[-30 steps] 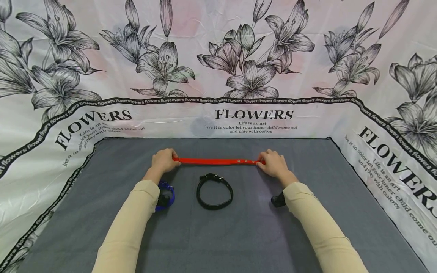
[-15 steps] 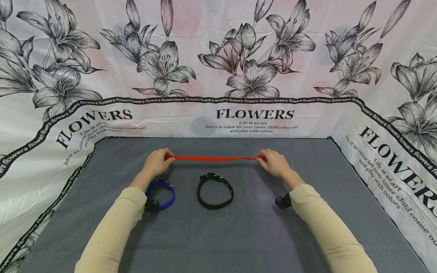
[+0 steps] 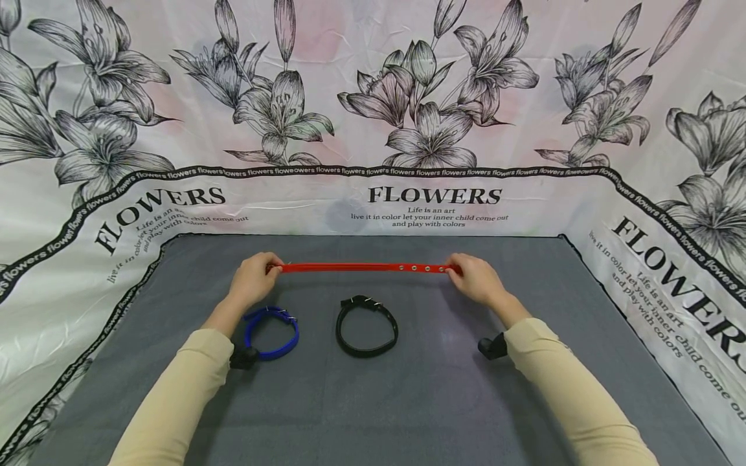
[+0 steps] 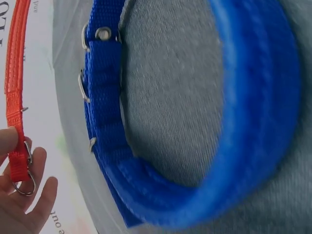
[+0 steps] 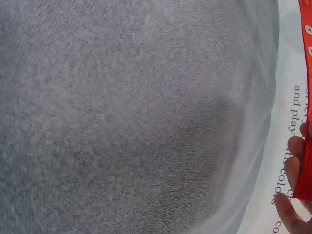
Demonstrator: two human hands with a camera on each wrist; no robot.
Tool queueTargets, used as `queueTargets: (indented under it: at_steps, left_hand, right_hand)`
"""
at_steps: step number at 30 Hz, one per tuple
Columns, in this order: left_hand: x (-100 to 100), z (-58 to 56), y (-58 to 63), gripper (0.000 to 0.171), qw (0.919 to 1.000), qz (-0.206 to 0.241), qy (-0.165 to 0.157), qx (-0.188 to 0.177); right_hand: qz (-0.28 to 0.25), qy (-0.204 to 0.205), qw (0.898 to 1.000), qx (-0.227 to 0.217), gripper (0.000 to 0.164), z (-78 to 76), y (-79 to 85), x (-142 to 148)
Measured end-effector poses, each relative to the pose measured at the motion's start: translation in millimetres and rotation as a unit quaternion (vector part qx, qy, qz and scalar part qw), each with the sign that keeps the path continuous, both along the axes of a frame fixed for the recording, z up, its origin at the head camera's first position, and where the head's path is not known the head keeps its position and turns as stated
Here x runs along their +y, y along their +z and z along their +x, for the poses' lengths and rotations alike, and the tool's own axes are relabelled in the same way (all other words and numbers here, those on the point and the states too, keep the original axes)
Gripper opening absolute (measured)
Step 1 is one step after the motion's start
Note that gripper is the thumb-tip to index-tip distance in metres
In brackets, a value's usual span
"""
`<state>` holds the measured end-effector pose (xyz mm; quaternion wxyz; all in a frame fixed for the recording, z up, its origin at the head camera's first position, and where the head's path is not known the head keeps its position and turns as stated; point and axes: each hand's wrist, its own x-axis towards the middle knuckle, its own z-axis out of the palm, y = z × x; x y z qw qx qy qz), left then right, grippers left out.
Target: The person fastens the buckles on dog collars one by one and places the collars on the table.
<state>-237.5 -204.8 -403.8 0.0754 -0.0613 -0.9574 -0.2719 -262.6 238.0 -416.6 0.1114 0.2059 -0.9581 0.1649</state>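
Observation:
A red collar point(image 3: 344, 267) is stretched straight from side to side above the back of the table. My left hand point(image 3: 253, 283) pinches its buckle end; in the left wrist view a metal ring point(image 4: 33, 186) hangs beside those fingers. At the other end, my right hand point(image 3: 476, 279) grips the strap just past a row of metal eyelets. Below my left hand lies a blue collar point(image 3: 280, 353), fastened into a loop, which fills much of the left wrist view. A black collar point(image 3: 364, 353), also looped and buckled, rests in the middle of the table.
Grey cloth point(image 3: 373, 408) covers the table. A white curtain point(image 3: 291, 207) with printed flowers and lettering rises along its back and sides. Dark wrist cameras point(image 3: 492, 347) sit under both forearms, the left one point(image 3: 243, 357) overlapping the blue collar's edge in the head view.
My left hand has moved left and my right hand slightly right, with the red collar between them. The collar turned edge-on, then tilted back to show its eyelets. More of the blue collar is uncovered.

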Motion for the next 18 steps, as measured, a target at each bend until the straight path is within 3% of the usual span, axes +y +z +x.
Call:
queueTargets:
  at_steps: [5,11,14,18]
  left_hand:
    - [-5.2,2.5,-0.2,0.014,0.9996,0.020,0.012,0.014]
    - [-4.5,6.4,4.7,0.018,0.9959,0.088,0.019,0.007]
    - [-2.9,8.7,9.2,0.022,0.9908,0.131,0.028,-0.020]
    - [0.2,10.8,13.2,0.030,0.9772,0.200,0.034,-0.062]
  right_hand:
    - [-0.033,-0.008,0.999,-0.033,0.008,2.4,2.3,1.7]
    - [-0.112,-0.023,0.989,-0.091,0.012,3.1,10.0,1.9]
    - [-0.178,-0.026,0.972,-0.153,0.019,3.5,15.7,1.5]
    - [-0.284,-0.025,0.930,-0.232,0.032,4.8,22.1,1.0]
